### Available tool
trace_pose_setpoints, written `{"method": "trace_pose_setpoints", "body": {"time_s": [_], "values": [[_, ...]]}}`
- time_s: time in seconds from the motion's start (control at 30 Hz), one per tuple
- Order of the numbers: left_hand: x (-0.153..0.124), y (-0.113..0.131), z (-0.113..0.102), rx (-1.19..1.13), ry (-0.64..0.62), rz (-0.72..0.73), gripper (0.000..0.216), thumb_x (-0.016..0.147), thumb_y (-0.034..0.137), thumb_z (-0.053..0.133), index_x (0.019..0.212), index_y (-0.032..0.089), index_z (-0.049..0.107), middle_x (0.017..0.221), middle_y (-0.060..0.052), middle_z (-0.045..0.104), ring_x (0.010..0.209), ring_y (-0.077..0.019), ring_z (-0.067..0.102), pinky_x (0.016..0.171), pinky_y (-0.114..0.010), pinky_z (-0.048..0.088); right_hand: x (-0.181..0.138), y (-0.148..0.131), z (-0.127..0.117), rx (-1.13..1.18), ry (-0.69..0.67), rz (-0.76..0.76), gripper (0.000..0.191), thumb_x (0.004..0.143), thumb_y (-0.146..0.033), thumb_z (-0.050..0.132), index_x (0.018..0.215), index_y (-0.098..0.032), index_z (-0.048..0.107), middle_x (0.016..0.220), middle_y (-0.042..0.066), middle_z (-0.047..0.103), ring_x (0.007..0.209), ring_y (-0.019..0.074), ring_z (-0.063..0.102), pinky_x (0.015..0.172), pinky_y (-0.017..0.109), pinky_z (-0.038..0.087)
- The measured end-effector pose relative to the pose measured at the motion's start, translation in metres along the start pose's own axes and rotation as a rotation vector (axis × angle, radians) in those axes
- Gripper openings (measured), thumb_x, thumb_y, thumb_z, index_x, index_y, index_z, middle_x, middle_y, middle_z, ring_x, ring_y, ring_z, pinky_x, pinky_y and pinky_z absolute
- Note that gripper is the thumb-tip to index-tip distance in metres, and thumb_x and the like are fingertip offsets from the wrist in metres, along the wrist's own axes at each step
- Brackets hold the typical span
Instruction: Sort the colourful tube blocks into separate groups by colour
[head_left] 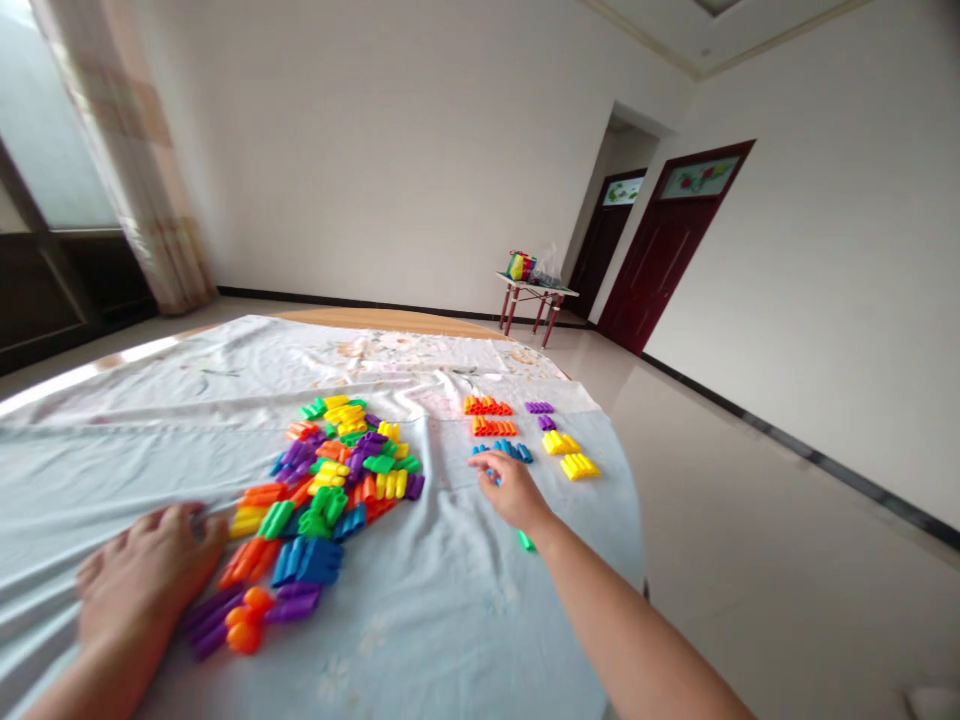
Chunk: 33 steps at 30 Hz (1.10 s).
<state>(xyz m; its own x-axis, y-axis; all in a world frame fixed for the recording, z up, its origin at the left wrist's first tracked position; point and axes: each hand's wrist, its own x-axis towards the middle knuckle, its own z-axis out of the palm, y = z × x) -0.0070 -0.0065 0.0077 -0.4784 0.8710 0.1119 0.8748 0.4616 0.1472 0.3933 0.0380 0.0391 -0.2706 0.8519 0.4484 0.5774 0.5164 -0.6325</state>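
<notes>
My left hand [150, 570] lies on the cloth with its fingers spread, at the left edge of a heap of plastic toy blocks. The blocks are finger-shaped tubes joined in rows, in green [324, 512], yellow [391, 485], blue [307, 562], purple [294, 602] and orange [251, 560]. To the right, my right hand [514, 492] is closed in a pinch at a row of blue blocks [514, 451]. Some blue shows under its fingertips, partly hidden by the fingers. A green block [526, 541] peeks out behind the right wrist.
Beyond the right hand lie orange rows [491, 427], purple blocks [538, 408] and yellow blocks [579, 466] near the table's right edge. A wrinkled floral tablecloth [435, 620] covers the round table. A small side table [536, 290] with bags stands by the far wall.
</notes>
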Motion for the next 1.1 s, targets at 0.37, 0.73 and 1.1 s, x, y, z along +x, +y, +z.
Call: {"method": "trace_pose_setpoints", "body": {"time_s": [0.37,0.73,1.1], "values": [[-0.007,0.002,-0.004,-0.049,0.027,-0.014,0.059,0.082,0.053,0.021,0.117,0.017,0.05,0.124,-0.016,0.049,0.113,-0.0328,0.042,0.094,-0.042,0.026,0.009,-0.037,0.091,-0.01,-0.088,-0.091,0.045,0.069,-0.005,0.054,0.112,-0.019,0.059,0.115,0.006,0.06,0.108,0.0199,0.049,0.096,0.037,0.038],[-0.007,0.003,-0.004,-0.065,0.038,-0.008,0.057,0.082,0.052,0.024,0.117,0.017,0.051,0.123,-0.017,0.05,0.112,-0.0326,0.042,0.093,-0.042,0.026,0.003,-0.036,0.091,-0.135,-0.169,-0.076,0.027,0.076,-0.018,0.058,0.101,-0.025,0.063,0.099,0.002,0.065,0.097,0.0205,0.052,0.087,0.034,0.038],[-0.007,0.002,-0.005,-0.047,0.029,-0.008,0.06,0.081,0.055,0.021,0.118,0.017,0.05,0.124,-0.016,0.049,0.113,-0.0335,0.042,0.094,-0.042,0.027,-0.004,-0.046,0.074,-0.016,-0.182,0.042,0.02,0.079,-0.023,0.055,0.097,-0.02,0.065,0.086,0.003,0.068,0.084,0.0166,0.059,0.078,0.027,0.043]]}}
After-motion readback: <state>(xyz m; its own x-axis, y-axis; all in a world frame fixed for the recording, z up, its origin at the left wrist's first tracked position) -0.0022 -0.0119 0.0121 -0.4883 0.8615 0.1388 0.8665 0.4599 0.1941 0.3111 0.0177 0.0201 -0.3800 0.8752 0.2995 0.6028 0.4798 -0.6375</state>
